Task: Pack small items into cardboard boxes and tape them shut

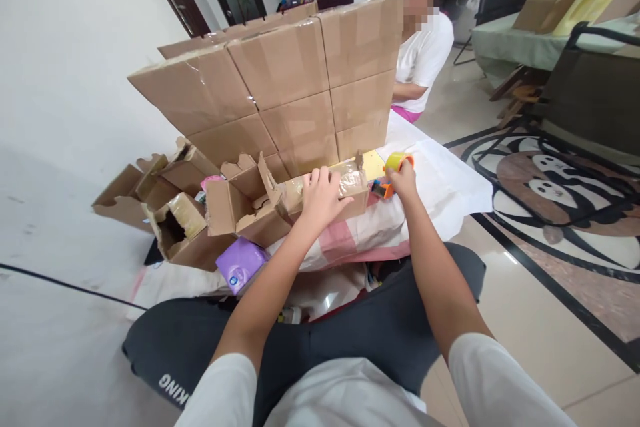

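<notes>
My left hand [323, 197] lies on top of a long cardboard box [353, 183] with clear tape over it, fingers laid across its upper face. In my right hand [403, 180] is a roll of tape [395, 160], yellow-orange, gripped by its near side at the box's right end. Just below it, an orange and blue tape dispenser [383, 189] rests on the cloth. Behind the box stands a tall wall of taped cardboard boxes [295, 80]. To the left is an open box [225, 207] with torn flaps.
More open boxes [187, 223] crowd the left end, and a purple tissue pack [241, 263] sits at the near edge. A white cloth [440, 180] covers the table. Beyond the box wall sits another person [425, 53]. A folding chair [565, 127] stands at right.
</notes>
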Demonstrator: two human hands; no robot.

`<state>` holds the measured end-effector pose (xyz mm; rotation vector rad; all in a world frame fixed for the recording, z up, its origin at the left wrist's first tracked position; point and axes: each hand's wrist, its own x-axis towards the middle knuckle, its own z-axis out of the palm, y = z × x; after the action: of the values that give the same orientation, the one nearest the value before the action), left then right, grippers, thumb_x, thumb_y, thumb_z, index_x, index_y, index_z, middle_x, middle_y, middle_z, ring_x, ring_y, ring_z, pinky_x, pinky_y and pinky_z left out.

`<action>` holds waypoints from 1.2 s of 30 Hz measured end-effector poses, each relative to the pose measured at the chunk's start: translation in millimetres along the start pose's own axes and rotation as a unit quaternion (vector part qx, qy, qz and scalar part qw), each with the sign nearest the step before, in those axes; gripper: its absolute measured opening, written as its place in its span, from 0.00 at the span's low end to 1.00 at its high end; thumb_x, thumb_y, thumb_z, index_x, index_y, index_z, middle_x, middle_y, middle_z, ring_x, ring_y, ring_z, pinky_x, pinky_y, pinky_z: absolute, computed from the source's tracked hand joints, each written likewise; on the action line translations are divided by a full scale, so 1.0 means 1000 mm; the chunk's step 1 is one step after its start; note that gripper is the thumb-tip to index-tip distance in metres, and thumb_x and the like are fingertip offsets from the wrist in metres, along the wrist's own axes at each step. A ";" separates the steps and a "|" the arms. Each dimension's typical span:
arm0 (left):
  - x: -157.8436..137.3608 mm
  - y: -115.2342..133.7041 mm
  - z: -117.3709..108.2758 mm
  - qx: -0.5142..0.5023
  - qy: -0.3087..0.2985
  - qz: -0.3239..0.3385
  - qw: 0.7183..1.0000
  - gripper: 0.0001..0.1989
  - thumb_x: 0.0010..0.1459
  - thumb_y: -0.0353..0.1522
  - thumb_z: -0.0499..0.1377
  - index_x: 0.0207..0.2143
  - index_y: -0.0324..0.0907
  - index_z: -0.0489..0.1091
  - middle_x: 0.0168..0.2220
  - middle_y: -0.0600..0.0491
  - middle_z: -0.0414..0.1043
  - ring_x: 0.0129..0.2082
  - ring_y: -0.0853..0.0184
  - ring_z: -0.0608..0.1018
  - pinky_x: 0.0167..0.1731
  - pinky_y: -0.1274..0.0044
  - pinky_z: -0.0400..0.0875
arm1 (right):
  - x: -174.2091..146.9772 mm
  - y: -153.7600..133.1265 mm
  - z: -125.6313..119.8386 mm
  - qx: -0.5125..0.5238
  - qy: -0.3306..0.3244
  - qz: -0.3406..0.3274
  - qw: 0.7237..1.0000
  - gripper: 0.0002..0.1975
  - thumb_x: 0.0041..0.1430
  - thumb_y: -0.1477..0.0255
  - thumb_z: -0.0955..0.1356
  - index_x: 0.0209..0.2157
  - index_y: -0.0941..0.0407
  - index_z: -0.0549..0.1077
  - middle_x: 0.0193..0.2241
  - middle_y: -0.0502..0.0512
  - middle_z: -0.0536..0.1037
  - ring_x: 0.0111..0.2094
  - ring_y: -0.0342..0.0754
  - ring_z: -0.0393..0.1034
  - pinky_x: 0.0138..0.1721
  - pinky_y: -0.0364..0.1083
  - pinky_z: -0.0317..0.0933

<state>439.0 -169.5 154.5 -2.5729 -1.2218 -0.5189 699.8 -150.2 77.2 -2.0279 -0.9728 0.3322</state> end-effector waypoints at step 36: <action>0.023 -0.015 -0.010 0.020 0.067 -0.004 0.998 0.18 0.70 0.41 0.49 0.40 0.46 0.77 0.71 0.51 0.57 0.69 0.47 0.60 0.62 0.53 0.56 | -0.024 -0.001 -0.026 0.034 0.055 0.017 0.998 0.17 0.59 0.67 0.64 0.17 0.53 0.65 0.15 0.52 0.65 0.26 0.51 0.64 0.34 0.48 0.61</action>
<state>438.6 -147.7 174.7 -2.4578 -1.1854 -0.6504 697.3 -183.1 91.3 -1.9811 -0.8497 0.2660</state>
